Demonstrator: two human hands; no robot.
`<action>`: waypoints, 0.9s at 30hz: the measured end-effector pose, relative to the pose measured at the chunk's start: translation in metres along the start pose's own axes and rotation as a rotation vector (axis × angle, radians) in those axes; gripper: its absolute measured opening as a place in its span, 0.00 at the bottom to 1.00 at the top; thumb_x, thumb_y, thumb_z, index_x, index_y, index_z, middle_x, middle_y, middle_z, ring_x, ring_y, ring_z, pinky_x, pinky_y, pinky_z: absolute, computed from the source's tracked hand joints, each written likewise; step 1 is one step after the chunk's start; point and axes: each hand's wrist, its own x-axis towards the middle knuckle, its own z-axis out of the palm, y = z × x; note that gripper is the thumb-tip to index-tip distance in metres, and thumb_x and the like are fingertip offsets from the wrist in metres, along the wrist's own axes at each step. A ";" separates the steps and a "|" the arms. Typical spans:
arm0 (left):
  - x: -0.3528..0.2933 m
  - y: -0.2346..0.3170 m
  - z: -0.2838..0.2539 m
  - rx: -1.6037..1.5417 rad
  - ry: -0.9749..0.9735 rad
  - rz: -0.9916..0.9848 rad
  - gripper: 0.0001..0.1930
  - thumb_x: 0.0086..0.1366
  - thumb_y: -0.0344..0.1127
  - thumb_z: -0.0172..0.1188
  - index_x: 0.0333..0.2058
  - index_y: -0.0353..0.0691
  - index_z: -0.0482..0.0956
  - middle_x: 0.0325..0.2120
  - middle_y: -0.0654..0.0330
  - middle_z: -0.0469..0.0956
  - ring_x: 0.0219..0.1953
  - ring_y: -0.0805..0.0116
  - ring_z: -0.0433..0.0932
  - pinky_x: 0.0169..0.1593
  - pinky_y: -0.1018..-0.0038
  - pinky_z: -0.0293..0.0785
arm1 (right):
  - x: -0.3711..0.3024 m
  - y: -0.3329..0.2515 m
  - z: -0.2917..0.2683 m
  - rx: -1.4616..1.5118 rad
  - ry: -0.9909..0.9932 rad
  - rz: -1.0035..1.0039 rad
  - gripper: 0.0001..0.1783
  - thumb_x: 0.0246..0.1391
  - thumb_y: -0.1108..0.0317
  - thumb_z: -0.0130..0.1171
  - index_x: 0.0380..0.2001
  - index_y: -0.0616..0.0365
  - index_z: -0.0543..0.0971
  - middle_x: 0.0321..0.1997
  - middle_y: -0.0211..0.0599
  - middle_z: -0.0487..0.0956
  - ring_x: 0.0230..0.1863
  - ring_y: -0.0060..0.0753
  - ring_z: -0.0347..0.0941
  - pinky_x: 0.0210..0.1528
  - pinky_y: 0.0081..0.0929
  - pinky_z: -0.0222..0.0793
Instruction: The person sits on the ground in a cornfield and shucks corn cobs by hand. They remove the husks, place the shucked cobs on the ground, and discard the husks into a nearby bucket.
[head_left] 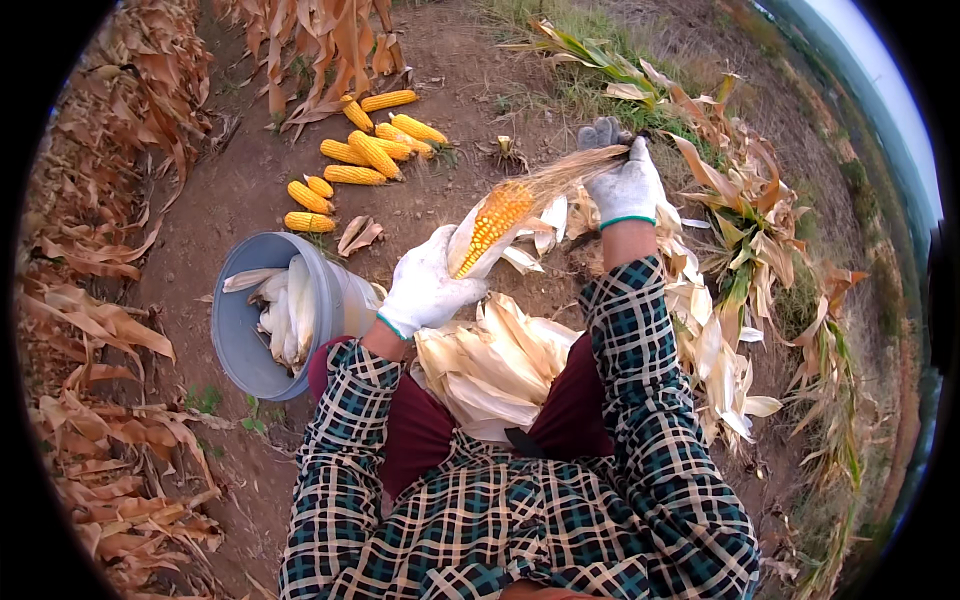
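A partly husked corn cob [497, 222] lies at a slant between my hands, yellow kernels bare on its upper side and pale husk along its edges. My left hand [431, 281], in a white work glove, is closed around the lower end of the cob. Beyond the cob's tip, my right hand [622, 180], gloved in white with grey, is closed on the brown corn silk [572, 172], which stretches taut from the tip. Loose pale husks [495, 360] are heaped between my knees.
A grey bucket [232, 345] with unhusked ears inside lies tilted to my left. Several bare yellow cobs [372, 155] rest on the soil ahead. Stripped husks [705, 330] and dry leaves trail along the right; dry corn stalks [100, 330] line the left.
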 end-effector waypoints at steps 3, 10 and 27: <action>0.011 -0.027 -0.014 -0.077 0.112 -0.008 0.36 0.42 0.42 0.67 0.50 0.33 0.67 0.40 0.48 0.77 0.42 0.55 0.77 0.47 0.69 0.72 | 0.028 -0.071 0.004 0.049 -0.216 -0.166 0.19 0.61 0.55 0.43 0.40 0.61 0.73 0.44 0.44 0.77 0.45 0.44 0.73 0.54 0.49 0.67; 0.057 -0.072 -0.027 -1.463 0.172 -0.499 0.27 0.54 0.36 0.63 0.50 0.33 0.64 0.31 0.52 0.73 0.29 0.60 0.77 0.33 0.65 0.79 | 0.097 -0.126 -0.069 -1.029 0.127 -0.221 0.30 0.52 0.45 0.51 0.52 0.56 0.69 0.57 0.47 0.68 0.57 0.42 0.65 0.59 0.45 0.60; 0.030 -0.024 -0.016 -1.291 0.009 -0.252 0.27 0.53 0.35 0.64 0.51 0.35 0.66 0.35 0.58 0.75 0.33 0.70 0.77 0.36 0.75 0.77 | -0.012 0.038 -0.057 -1.696 -0.569 0.188 0.24 0.57 0.49 0.53 0.41 0.63 0.76 0.34 0.31 0.79 0.33 0.21 0.73 0.35 0.19 0.69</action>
